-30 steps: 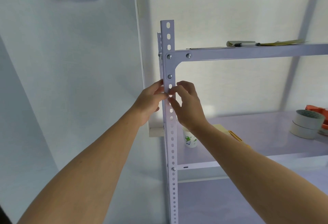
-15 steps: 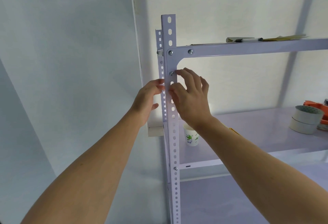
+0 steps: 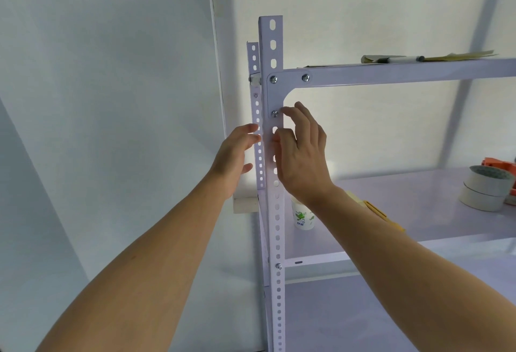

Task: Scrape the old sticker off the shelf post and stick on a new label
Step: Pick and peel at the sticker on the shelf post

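The white perforated shelf post [image 3: 275, 212] stands upright in the middle of the view. My right hand [image 3: 300, 156] lies flat against its front face just below a screw, thumb pressed on the post, fingers spread upward. My left hand [image 3: 237, 153] is at the post's left side, fingers loosely extended toward its edge, and nothing shows in it. A pale patch the same white as the post lies under my right thumb; I cannot tell whether it is a label. No old sticker shows on the post.
On the middle shelf [image 3: 418, 212] stand two stacked tape rolls [image 3: 487, 191], an orange tool [image 3: 499, 163] behind them, a paper cup [image 3: 303, 216] by the post and a yellow item [image 3: 375, 209] under my forearm. A marker [image 3: 399, 59] and papers lie on the top shelf.
My right hand went from pinching at the post with the left to lying flat, fingers spread, against its front. My left hand drew back to the post's left side and opened.
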